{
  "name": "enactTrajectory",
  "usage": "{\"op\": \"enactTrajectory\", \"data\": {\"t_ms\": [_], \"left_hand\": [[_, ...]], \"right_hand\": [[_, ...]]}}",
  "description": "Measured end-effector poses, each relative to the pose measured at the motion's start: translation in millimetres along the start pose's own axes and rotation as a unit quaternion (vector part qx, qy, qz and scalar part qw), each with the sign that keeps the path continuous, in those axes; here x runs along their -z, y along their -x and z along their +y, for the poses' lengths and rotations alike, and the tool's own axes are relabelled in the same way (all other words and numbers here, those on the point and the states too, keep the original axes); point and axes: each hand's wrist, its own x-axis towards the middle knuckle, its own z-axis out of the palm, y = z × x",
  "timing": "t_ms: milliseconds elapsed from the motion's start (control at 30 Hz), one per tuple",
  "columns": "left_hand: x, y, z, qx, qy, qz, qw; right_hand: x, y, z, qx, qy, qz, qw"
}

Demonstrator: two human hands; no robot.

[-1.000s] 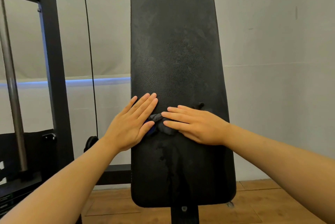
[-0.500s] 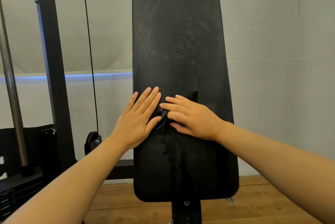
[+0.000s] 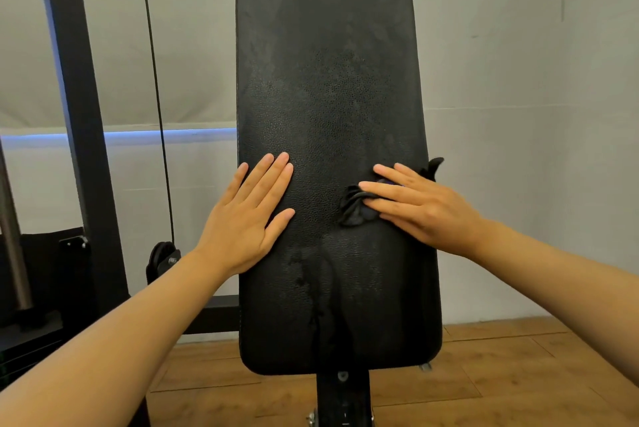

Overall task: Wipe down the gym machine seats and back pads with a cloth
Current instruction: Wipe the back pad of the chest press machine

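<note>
Two flat hands on back pad (image 3: pixel 328 81) — cloth (image 3: pixel 354 207) near right edge.

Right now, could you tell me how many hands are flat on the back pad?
2: the left hand on the back pad near its left edge, the right hand pressing the cloth near its right edge.

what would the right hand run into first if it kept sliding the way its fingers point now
The right hand points left across the back pad, pressing the cloth. Straight on lies bare pad, then probably the left hand flat near the pad's left edge, if both are level.
</note>
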Motion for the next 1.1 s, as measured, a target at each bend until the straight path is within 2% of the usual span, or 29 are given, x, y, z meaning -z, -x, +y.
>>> {"op": "enactTrajectory", "data": {"t_ms": [200,333,467,600,700,900,1000,1100], "left_hand": [[1.9,-1.5,-2.6,-0.008,-0.009,-0.04,0.999],[4.3,-2.3,-3.1,-0.008,-0.005,-0.046,0.999],[1.9,-1.3,-3.9,-0.009,0.003,-0.046,0.999],[0.1,0.2,-1.9,0.003,0.003,-0.041,0.999],[-0.5,-0.1,0.9,0.009,0.01,-0.037,0.999],[2.1,-0.9,1.5,0.009,0.003,-0.048,0.999],[3.1,-1.4,-0.7,0.003,0.004,-0.054,0.999],[1.7,-1.2,-1.0,0.005,0.008,-0.052,0.999]], "right_hand": [[-14.2,-28.7,-24.1,-0.041,-0.002,0.017,0.999],[-12.1,-35.0,-24.2,-0.019,0.01,-0.031,0.999],[4.8,0.0,-3.2,0.007,0.038,-0.081,0.996],[11.1,29.0,-0.2,-0.069,0.033,-0.055,0.996],[1.2,18.7,-14.0,-0.105,0.029,-0.01,0.994],[-6.3,-7.9,-19.4,-0.1,0.037,-0.003,0.994],[0.4,4.0,-10.5,-0.074,0.037,-0.011,0.997],[8.8,32.5,-1.5,-0.102,0.037,-0.011,0.994]]}}
